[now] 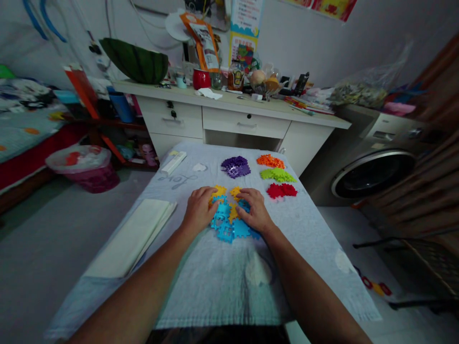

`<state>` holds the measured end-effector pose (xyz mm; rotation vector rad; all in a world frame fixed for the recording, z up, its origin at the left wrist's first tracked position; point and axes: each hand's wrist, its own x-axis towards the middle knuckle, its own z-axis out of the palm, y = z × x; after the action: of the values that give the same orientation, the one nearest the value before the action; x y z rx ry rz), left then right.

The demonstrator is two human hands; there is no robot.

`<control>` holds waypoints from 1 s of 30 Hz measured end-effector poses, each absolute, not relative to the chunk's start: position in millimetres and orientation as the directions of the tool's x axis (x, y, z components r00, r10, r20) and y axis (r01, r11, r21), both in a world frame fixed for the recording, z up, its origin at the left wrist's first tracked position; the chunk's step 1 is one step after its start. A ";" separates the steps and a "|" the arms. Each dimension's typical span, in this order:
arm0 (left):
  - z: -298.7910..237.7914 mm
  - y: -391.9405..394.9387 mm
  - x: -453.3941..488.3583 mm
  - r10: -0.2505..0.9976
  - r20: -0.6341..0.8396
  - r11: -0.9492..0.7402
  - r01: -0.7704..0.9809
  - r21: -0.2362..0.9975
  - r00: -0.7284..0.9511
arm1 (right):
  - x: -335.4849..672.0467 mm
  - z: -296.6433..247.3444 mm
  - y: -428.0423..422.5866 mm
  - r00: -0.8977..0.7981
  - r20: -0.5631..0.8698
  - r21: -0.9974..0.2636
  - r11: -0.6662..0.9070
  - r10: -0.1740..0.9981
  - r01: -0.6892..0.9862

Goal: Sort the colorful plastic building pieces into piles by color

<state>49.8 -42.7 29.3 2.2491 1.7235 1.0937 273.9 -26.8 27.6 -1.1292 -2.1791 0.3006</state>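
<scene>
l hand & r hand touched yellow pcs beside blue pcs. fingers half-bent; couldn't tell if gripping.

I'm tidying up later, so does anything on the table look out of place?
Perhaps the yellow pieces, mixed among blue pieces by the left hand and right hand, whereas the purple pile, orange pile, green pile and red pile each show one colour.

Lived-in home room, bed, washing machine, desk
</scene>
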 end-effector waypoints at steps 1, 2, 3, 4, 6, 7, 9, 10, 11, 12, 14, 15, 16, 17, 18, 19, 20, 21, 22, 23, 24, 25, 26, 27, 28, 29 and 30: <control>28.4 -43.5 48.8 0.876 0.469 -0.358 0.804 0.474 0.114 | 272.2 28.2 -28.0 -0.451 0.433 -0.452 0.621 0.781 0.641; 27.8 -44.2 48.0 0.878 0.462 -0.358 0.810 0.465 0.123 | 270.6 28.6 -28.8 -0.487 0.411 -0.430 0.635 0.770 0.642; 27.2 -44.5 47.4 0.882 0.454 -0.350 0.818 0.457 0.125 | 269.4 28.6 -29.3 -0.515 0.386 -0.410 0.642 0.765 0.647; 26.7 -44.5 47.1 0.888 0.445 -0.337 0.827 0.450 0.119 | 268.8 28.1 -29.1 -0.530 0.362 -0.392 0.641 0.767 0.660; 25.6 -43.1 46.8 0.898 0.430 -0.299 0.844 0.445 0.091 | 269.5 26.1 -26.9 -0.507 0.337 -0.368 0.606 0.794 0.705; 25.1 -41.8 46.9 0.904 0.422 -0.277 0.851 0.446 0.074 | 270.9 24.6 -25.0 -0.473 0.338 -0.364 0.577 0.813 0.731; 24.0 -38.4 46.9 0.916 0.400 -0.232 0.859 0.455 0.035 | 275.3 21.7 -20.0 -0.402 0.356 -0.375 0.523 0.843 0.765; 23.3 -36.6 46.8 0.921 0.390 -0.211 0.860 0.464 0.015 | 278.2 20.6 -17.2 -0.377 0.367 -0.389 0.508 0.851 0.769; 22.6 -34.8 46.6 0.924 0.382 -0.192 0.858 0.476 -0.005 | 281.6 20.1 -14.5 -0.355 0.380 -0.405 0.499 0.854 0.766; 21.7 -33.3 46.4 0.926 0.376 -0.178 0.854 0.490 -0.023 | 285.5 20.3 -11.9 -0.332 0.400 -0.422 0.493 0.854 0.761; 19.7 -31.1 46.0 0.926 0.375 -0.167 0.838 0.519 -0.047 | 295.7 23.0 -6.6 -0.257 0.461 -0.443 0.471 0.849 0.763; 18.5 -30.4 45.9 0.922 0.382 -0.170 0.828 0.534 -0.057 | 302.1 25.6 -3.9 -0.195 0.497 -0.448 0.443 0.845 0.777; 17.3 -30.0 45.9 0.917 0.394 -0.174 0.819 0.546 -0.068 | 309.6 28.8 -0.9 -0.118 0.529 -0.452 0.397 0.840 0.799; 16.2 -29.8 46.0 0.909 0.409 -0.179 0.813 0.555 -0.079 | 318.0 32.4 2.3 -0.030 0.548 -0.457 0.330 0.836 0.826; 15.3 -29.6 46.1 0.900 0.426 -0.184 0.809 0.558 -0.089 | 327.2 36.1 5.8 0.065 0.552 -0.464 0.241 0.831 0.852; 14.5 -29.5 46.3 0.891 0.443 -0.188 0.808 0.558 -0.098 | 336.6 39.7 9.5 0.162 0.539 -0.472 0.137 0.826 0.871; 13.9 -29.4 46.6 0.885 0.455 -0.193 0.810 0.554 -0.100 | 346.1 42.8 13.2 0.252 0.512 -0.475 0.026 0.821 0.880; 13.5 -29.3 46.8 0.884 0.460 -0.201 0.813 0.546 -0.090 | 354.9 45.1 16.9 0.329 0.473 -0.472 -0.080 0.817 0.878; 13.2 -29.3 47.1 0.887 0.457 -0.211 0.819 0.534 -0.070 | 362.9 46.3 20.5 0.391 0.424 -0.465 -0.174 0.817 0.868; 12.9 -29.3 47.3 0.892 0.449 -0.224 0.824 0.520 -0.041 | 369.5 46.5 23.9 0.434 0.367 -0.453 -0.250 0.823 0.856; 12.6 -29.6 47.4 0.900 0.437 -0.238 0.831 0.503 -0.007 | 374.6 45.5 26.9 0.461 0.305 -0.439 -0.307 0.833 0.844; 12.3 -29.9 47.5 0.906 0.422 -0.252 0.839 0.483 0.029 | 378.1 43.7 29.5 0.474 0.242 -0.425 -0.347 0.846 0.836; 12.0 -30.5 47.4 0.910 0.409 -0.267 0.846 0.462 0.064 | 380.1 41.2 31.5 0.476 0.187 -0.413 -0.371 0.859 0.832; 11.6 -31.2 47.3 0.912 0.400 -0.282 0.851 0.444 0.094 | 380.8 38.4 33.0 0.469 0.148 -0.402 -0.381 0.871 0.833; 11.4 -31.9 47.0 0.911 0.396 -0.296 0.853 0.430 0.117 | 380.6 35.5 33.9 0.458 0.126 -0.391 -0.380 0.880 0.838; 11.3 -32.7 46.7 0.908 0.395 -0.311 0.853 0.420 0.136 | 379.7 32.9 34.3 0.445 0.119 -0.381 -0.373 0.887 0.846; 11.4 -33.5 46.3 0.905 0.397 -0.324 0.851 0.414 0.151 | 378.4 30.7 34.2 0.433 0.121 -0.374 -0.363 0.893 0.853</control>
<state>46.3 -33.5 11.4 2.3121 1.7697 0.9081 378.4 34.2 30.7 -2.3109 -1.4863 0.1440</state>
